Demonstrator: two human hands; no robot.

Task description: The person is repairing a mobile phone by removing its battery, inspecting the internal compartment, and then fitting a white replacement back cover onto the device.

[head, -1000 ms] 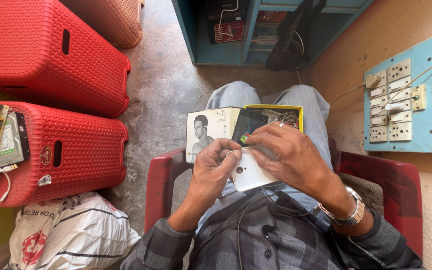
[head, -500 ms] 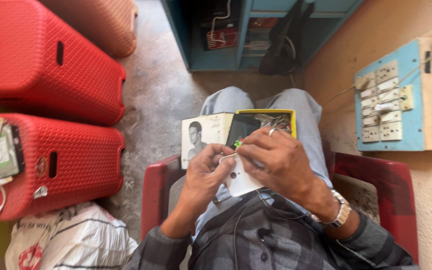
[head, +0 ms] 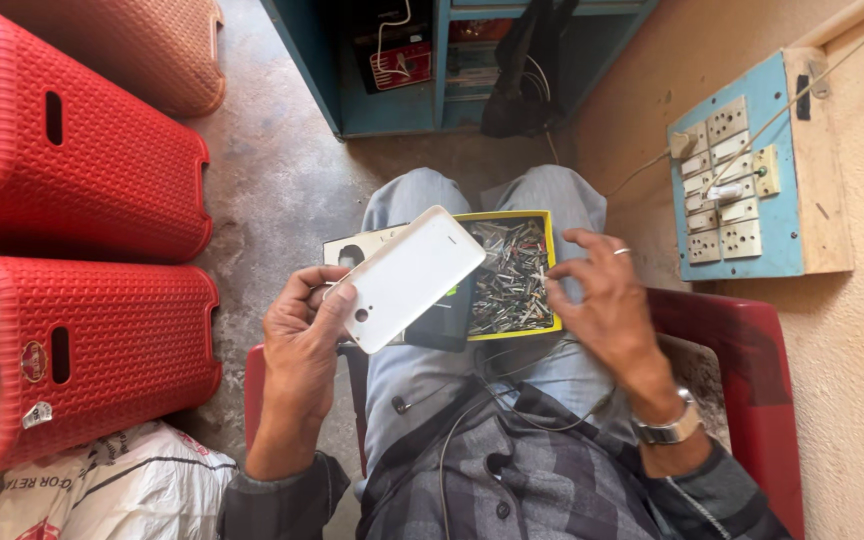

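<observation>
The left hand [head: 302,335] gripped a white phone back cover [head: 407,278] by its lower end, raised above the lap. The right hand [head: 602,300] was open and empty, fingers spread just beside the yellow box [head: 512,275] of small metal parts.

- The lap [head: 422,200], in grey trousers, of a person seated on a red plastic chair [head: 742,330].
- On it lies a yellow-rimmed tray of small metal parts [head: 512,275].
- Beside the tray lies a dark phone [head: 444,318].
- Beneath both lies a printed sheet [head: 357,248].
</observation>
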